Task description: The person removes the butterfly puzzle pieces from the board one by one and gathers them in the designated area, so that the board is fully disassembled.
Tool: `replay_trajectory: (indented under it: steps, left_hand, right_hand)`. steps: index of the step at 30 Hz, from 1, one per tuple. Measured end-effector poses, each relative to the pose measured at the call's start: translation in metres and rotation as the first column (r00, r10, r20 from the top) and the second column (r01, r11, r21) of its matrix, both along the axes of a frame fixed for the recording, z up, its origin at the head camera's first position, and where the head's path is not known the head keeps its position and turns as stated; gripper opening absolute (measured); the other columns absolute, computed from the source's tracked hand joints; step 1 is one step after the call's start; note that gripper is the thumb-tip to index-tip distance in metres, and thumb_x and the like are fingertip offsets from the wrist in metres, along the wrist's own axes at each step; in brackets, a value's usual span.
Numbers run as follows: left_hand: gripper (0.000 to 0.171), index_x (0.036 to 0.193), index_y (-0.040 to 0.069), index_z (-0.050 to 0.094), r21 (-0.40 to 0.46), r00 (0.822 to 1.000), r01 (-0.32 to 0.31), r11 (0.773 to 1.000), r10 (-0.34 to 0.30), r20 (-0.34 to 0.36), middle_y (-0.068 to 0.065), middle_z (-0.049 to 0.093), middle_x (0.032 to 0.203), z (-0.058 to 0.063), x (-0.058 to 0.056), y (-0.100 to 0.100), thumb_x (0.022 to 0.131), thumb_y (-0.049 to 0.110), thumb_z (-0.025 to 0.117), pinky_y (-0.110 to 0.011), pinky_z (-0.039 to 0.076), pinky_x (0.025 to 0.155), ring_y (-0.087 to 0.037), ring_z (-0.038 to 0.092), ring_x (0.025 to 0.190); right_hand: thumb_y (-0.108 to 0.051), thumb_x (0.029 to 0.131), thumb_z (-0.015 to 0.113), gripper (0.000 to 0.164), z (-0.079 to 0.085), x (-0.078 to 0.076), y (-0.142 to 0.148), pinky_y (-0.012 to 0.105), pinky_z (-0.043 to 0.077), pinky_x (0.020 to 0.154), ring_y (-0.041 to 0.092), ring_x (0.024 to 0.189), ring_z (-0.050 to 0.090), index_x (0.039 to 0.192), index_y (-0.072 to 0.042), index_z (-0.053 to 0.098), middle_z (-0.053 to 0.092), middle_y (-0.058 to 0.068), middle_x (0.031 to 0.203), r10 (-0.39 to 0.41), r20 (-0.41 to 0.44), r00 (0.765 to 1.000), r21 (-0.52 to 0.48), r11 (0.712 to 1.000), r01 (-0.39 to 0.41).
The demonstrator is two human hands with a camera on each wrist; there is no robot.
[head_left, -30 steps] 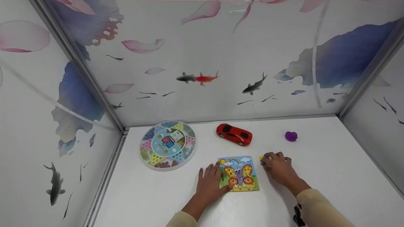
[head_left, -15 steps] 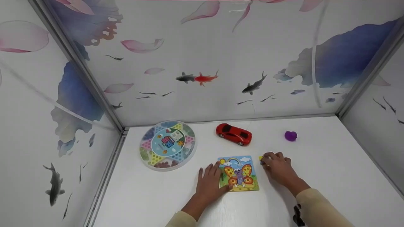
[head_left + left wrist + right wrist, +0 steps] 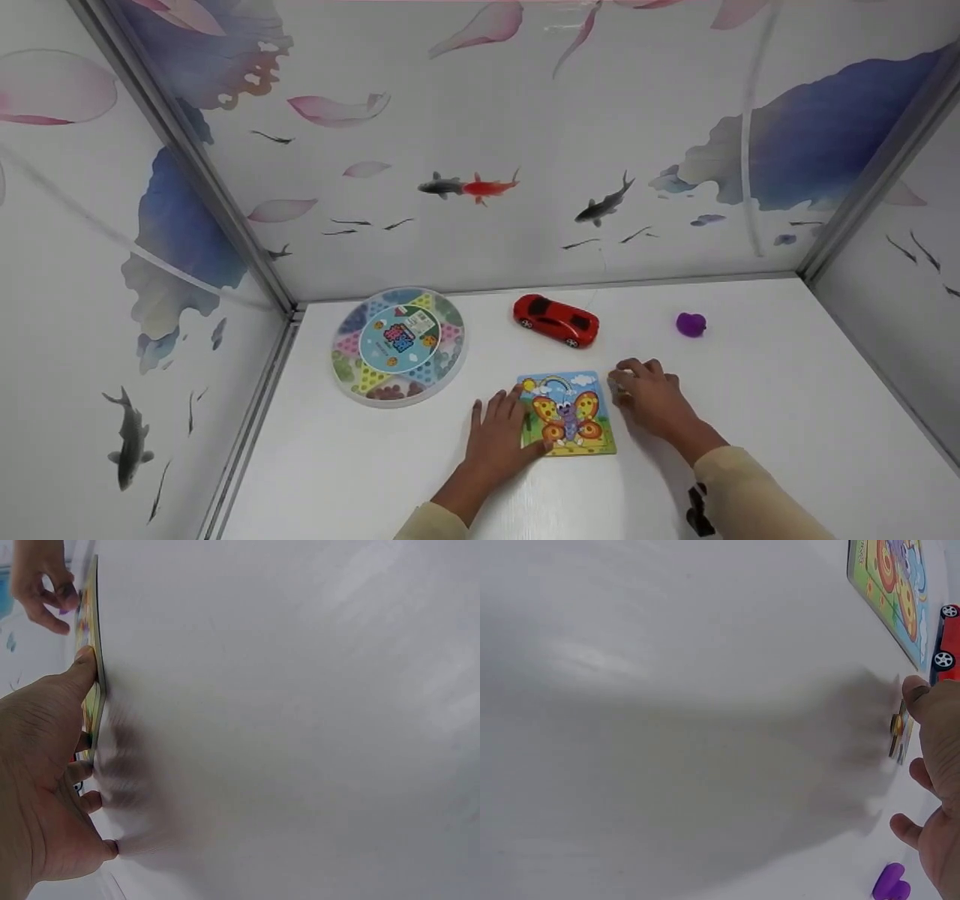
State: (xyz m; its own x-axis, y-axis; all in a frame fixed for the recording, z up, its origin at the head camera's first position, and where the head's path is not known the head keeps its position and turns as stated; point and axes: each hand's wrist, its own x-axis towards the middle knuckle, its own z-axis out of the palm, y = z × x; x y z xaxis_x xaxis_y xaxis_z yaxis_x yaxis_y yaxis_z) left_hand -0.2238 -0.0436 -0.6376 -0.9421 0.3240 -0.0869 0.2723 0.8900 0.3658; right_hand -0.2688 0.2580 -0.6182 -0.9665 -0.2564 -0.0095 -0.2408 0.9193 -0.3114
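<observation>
A square butterfly picture puzzle (image 3: pixel 568 412) lies flat on the white table. My left hand (image 3: pixel 496 439) rests at its left side, fingers extended, with the thumb on the front edge; in the left wrist view that thumb (image 3: pixel 86 664) presses on the board's rim. Just right of the puzzle, my right hand (image 3: pixel 654 397) pinches a small flat piece (image 3: pixel 898 733) with a yellow-orange spot. Most of that piece is hidden behind the fingers. The right wrist view shows it close over the table, near the puzzle's corner.
A red toy car (image 3: pixel 556 320) stands behind the puzzle. The round marble board game (image 3: pixel 400 346) lies at the back left, and a purple heart-shaped object (image 3: pixel 691 324) at the back right. Printed panels enclose the table (image 3: pixel 360 465) at the back and sides.
My right hand has shifted slightly left with the small piece, closer to the puzzle's right edge. My left hand and the puzzle have stayed in place.
</observation>
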Motion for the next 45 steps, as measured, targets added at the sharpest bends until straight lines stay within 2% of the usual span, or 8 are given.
replay_trajectory:
  steps: [4,11,20,28,37,41,45]
  left_hand:
    - [0.075,0.153,0.018,0.056,-0.006,1.000,-0.006,1.000,0.006,0.006,-0.003,0.035,0.182,0.001,0.000,0.000,0.098,0.068,0.072,-0.067,0.025,0.136,-0.032,0.034,0.167]
    - [0.075,0.151,0.015,0.057,-0.004,1.000,-0.006,1.000,0.006,-0.019,-0.005,0.038,0.180,0.000,-0.001,0.001,0.097,0.065,0.074,-0.068,0.028,0.135,-0.033,0.037,0.164]
    - [0.084,0.159,0.016,0.053,-0.026,1.000,-0.006,1.000,0.006,0.011,-0.003,0.037,0.181,-0.002,-0.004,0.002,0.098,0.070,0.070,-0.068,0.027,0.135,-0.031,0.036,0.166]
    - [0.082,0.158,0.016,0.054,-0.025,1.000,-0.006,1.000,0.006,0.017,-0.003,0.036,0.181,0.000,-0.004,0.002,0.098,0.070,0.070,-0.067,0.027,0.136,-0.031,0.035,0.166]
    - [0.077,0.153,0.014,0.056,0.000,1.000,0.002,1.000,-0.002,-0.002,-0.005,0.038,0.180,0.001,-0.003,0.001,0.098,0.066,0.073,-0.069,0.028,0.134,-0.033,0.036,0.165]
    - [0.072,0.148,0.014,0.057,0.009,1.000,0.007,1.000,-0.007,-0.025,-0.006,0.039,0.179,0.002,-0.001,0.000,0.098,0.064,0.074,-0.070,0.029,0.133,-0.034,0.038,0.163]
    - [0.075,0.151,0.014,0.056,0.009,1.000,0.011,1.000,-0.011,-0.027,-0.006,0.039,0.179,0.001,-0.001,-0.001,0.098,0.064,0.074,-0.071,0.029,0.133,-0.034,0.038,0.163]
  right_hand:
    - [-0.021,0.102,0.081,0.045,0.002,-0.002,-0.012,0.081,0.048,0.110,0.048,0.139,0.053,0.145,-0.015,0.071,0.062,0.016,0.152,0.007,0.002,1.000,0.014,1.000,-0.007]
    - [-0.025,0.101,0.082,0.041,0.006,-0.003,-0.036,0.080,0.048,0.109,0.045,0.137,0.055,0.141,-0.017,0.073,0.063,0.014,0.150,0.042,-0.017,0.999,0.026,0.999,-0.042]
    - [-0.028,0.102,0.081,0.042,0.005,-0.004,-0.063,0.079,0.044,0.116,0.042,0.140,0.053,0.142,-0.019,0.074,0.062,0.011,0.151,0.055,0.020,0.998,0.000,0.998,-0.055]
    - [-0.026,0.102,0.081,0.043,0.004,-0.005,-0.073,0.081,0.041,0.118,0.043,0.143,0.053,0.144,-0.020,0.074,0.062,0.010,0.150,0.063,0.018,0.998,0.011,0.998,-0.063]
    - [-0.020,0.103,0.079,0.035,0.001,-0.004,-0.079,0.078,0.046,0.113,0.039,0.135,0.054,0.138,-0.020,0.077,0.063,0.009,0.139,0.091,-0.017,0.996,0.014,0.996,-0.090]
    - [-0.019,0.104,0.077,0.033,0.001,-0.004,-0.082,0.077,0.047,0.112,0.038,0.134,0.054,0.137,-0.021,0.077,0.063,0.008,0.138,0.088,-0.002,0.996,0.034,0.996,-0.088]
    - [-0.019,0.103,0.078,0.036,0.003,-0.005,-0.085,0.078,0.047,0.114,0.037,0.134,0.054,0.140,-0.021,0.076,0.063,0.008,0.138,0.085,0.008,0.996,0.040,0.996,-0.085]
